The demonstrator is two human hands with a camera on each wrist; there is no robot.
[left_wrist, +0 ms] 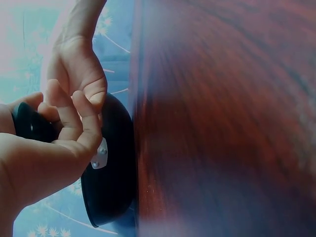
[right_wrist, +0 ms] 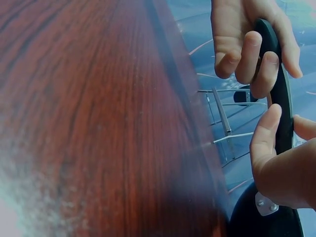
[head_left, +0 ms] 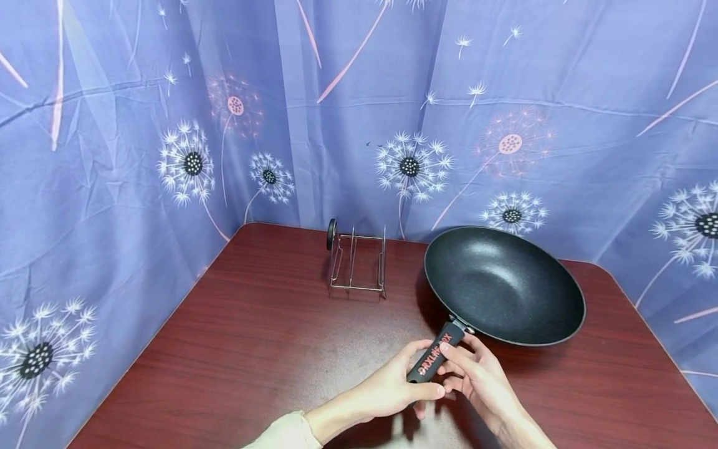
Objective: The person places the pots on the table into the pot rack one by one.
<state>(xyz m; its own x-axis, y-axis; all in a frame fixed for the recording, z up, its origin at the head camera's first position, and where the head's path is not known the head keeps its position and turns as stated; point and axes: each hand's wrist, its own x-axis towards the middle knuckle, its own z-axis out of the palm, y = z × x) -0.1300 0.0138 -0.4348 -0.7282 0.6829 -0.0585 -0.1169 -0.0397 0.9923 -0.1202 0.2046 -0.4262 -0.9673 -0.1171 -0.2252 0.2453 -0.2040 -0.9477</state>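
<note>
While the blue dandelion-print curtain [head_left: 359, 112] fills the whole upper frame, the dark red tabletop [head_left: 269, 349] takes the lower half. Black wok [head_left: 502, 284] sits right of centre on the tabletop, handle [head_left: 434, 358] pointing to lower centre. Wire rack [head_left: 359, 262] stands upright just left of the wok, apart from it. Left hand [head_left: 392, 386] curled round the handle end; right hand [head_left: 477, 377] pinching the handle nearer the bowl.

Both hands grip the black pan handle [right_wrist: 281, 98] above the table [right_wrist: 98, 123]; wire rack [right_wrist: 224, 118] behind, prob. blurred.
</note>
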